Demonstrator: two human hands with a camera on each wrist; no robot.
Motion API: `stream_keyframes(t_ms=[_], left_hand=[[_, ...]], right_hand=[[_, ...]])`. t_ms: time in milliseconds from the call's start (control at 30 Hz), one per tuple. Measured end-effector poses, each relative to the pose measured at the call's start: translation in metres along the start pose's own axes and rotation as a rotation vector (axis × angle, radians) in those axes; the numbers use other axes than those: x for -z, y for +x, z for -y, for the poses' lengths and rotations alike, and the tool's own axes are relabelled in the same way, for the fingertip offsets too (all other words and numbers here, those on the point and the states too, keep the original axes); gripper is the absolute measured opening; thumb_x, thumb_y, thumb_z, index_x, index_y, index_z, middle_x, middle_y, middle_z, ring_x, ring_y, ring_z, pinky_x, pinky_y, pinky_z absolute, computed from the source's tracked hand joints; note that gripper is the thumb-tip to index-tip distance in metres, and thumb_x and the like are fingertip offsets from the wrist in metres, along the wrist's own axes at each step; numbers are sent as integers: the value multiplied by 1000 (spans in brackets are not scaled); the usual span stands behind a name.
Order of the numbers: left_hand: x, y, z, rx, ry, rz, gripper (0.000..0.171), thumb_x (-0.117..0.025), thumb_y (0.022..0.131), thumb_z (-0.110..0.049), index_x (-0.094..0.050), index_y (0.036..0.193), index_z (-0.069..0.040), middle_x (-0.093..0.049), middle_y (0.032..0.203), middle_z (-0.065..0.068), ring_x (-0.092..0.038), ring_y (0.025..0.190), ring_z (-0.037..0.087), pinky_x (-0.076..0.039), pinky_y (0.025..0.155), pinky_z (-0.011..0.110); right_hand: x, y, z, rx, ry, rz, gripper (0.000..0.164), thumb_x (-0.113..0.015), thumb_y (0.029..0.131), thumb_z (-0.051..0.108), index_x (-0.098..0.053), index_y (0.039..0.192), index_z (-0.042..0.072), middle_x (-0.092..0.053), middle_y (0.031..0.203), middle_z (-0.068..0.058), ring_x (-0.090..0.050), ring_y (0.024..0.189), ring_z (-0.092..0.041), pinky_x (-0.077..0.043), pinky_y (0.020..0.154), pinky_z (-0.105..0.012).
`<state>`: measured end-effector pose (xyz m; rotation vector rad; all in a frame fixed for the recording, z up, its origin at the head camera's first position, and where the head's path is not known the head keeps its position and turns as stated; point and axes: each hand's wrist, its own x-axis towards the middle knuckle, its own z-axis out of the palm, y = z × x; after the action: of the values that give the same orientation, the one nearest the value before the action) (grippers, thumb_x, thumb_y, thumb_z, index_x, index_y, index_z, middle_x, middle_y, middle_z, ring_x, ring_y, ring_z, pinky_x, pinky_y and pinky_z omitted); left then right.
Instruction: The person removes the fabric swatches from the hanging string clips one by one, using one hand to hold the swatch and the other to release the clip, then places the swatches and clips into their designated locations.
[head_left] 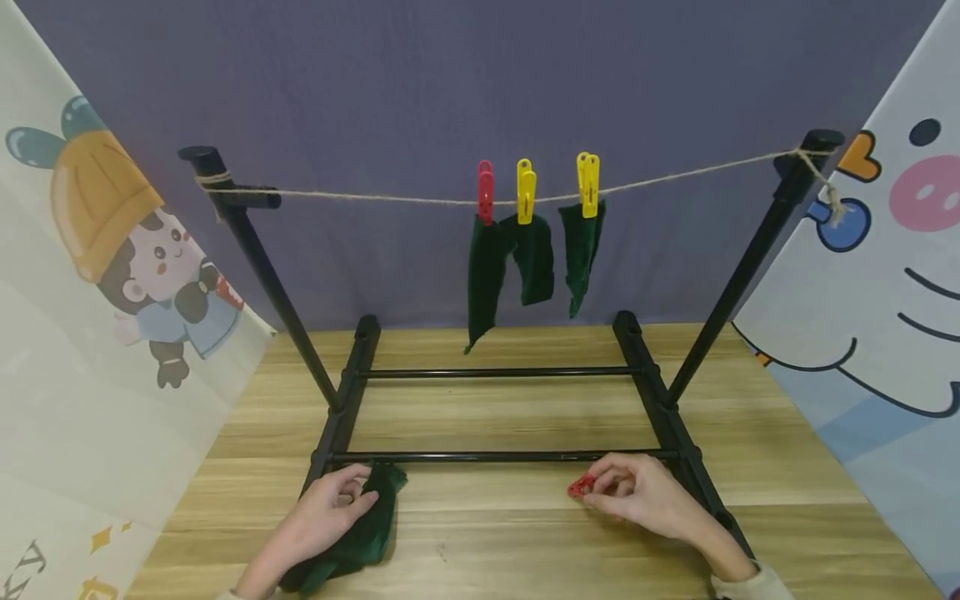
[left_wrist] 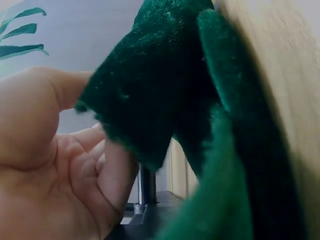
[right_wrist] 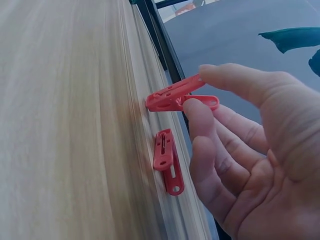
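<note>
My left hand (head_left: pixel 330 510) pinches a dark green velvety cloth (head_left: pixel 377 521) at the front left of the table. Close up in the left wrist view, folds of this cloth (left_wrist: pixel 145 85) cover the fingertips. My right hand (head_left: pixel 647 493) is at the front right, holding a red clothespin (right_wrist: pixel 172 95) between thumb and fingers, its handle ends toward the hand. A second red clothespin (right_wrist: pixel 169 160) lies on the wooden tabletop just below it in the right wrist view. In the head view the held red clothespin (head_left: pixel 580 487) is partly covered by the fingers.
A black frame (head_left: pixel 495 457) stands on the wooden table (head_left: pixel 480 533), with a twine line (head_left: pixel 375 197) strung between its posts. Green cloth pieces (head_left: pixel 486 275) hang there from one red clothespin (head_left: pixel 486 190) and two yellow clothespins (head_left: pixel 527 193). Printed panels flank both sides.
</note>
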<state>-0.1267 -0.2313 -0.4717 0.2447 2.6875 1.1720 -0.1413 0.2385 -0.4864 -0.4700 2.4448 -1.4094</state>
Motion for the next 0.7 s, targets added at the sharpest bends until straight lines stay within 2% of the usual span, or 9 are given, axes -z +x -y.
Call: stream_keyframes(t_ms=[67, 133, 233, 333, 433, 600, 700], left_hand=[[-1, 0, -1, 0, 41, -18, 41, -67, 90, -29, -59, 123, -4, -64, 84, -5, -66, 89, 22, -54, 74, 44], [-3, 0, -1, -5, 93, -33, 40, -69, 89, -27, -60, 122, -5, -66, 86, -5, -65, 75, 15, -54, 69, 38], [-6, 1, -1, -22, 160, -55, 41, -71, 87, -22, -60, 121, -2, -65, 82, -6, -56, 57, 5, -51, 61, 28], [-8, 2, -1, -42, 212, -78, 40, -72, 86, -17, -60, 120, 0, -59, 71, -10, -45, 46, 2, -44, 50, 22], [-11, 3, -1, -48, 246, -96, 40, -74, 84, -14, -60, 118, 1, -55, 70, -9, -43, 46, 1, -40, 44, 21], [-14, 2, -4, -41, 255, -129, 39, -76, 80, -10, -63, 115, 0, -65, 86, 1, -58, 59, 2, -48, 50, 20], [-13, 1, -6, -33, 248, -157, 37, -76, 80, -7, -63, 114, -1, -66, 89, 3, -61, 64, 3, -49, 52, 19]], right_hand=[[1, -1, 0, -4, -14, 0, 34, -75, 83, 37, -66, 107, 14, -70, 86, 2, -61, 54, -18, -50, 45, -31], [2, -1, 0, -10, -36, 0, 33, -75, 83, 37, -67, 106, 15, -69, 85, 2, -59, 54, -15, -48, 45, -29], [3, -1, -2, -27, -67, 4, 32, -75, 82, 37, -68, 104, 15, -69, 83, 4, -57, 53, -12, -46, 45, -27], [4, -2, -3, -43, -81, 17, 32, -76, 82, 37, -67, 101, 13, -68, 79, 3, -58, 51, -13, -46, 43, -27], [4, -4, -5, -51, -94, 30, 32, -76, 82, 37, -66, 99, 13, -66, 75, 3, -57, 47, -14, -46, 41, -28], [2, -7, -8, -67, -119, 49, 33, -78, 80, 39, -66, 97, 13, -64, 70, 3, -54, 44, -13, -42, 38, -25], [1, -7, -9, -65, -124, 56, 34, -78, 79, 39, -67, 97, 13, -64, 68, 3, -53, 43, -12, -39, 37, -24]])
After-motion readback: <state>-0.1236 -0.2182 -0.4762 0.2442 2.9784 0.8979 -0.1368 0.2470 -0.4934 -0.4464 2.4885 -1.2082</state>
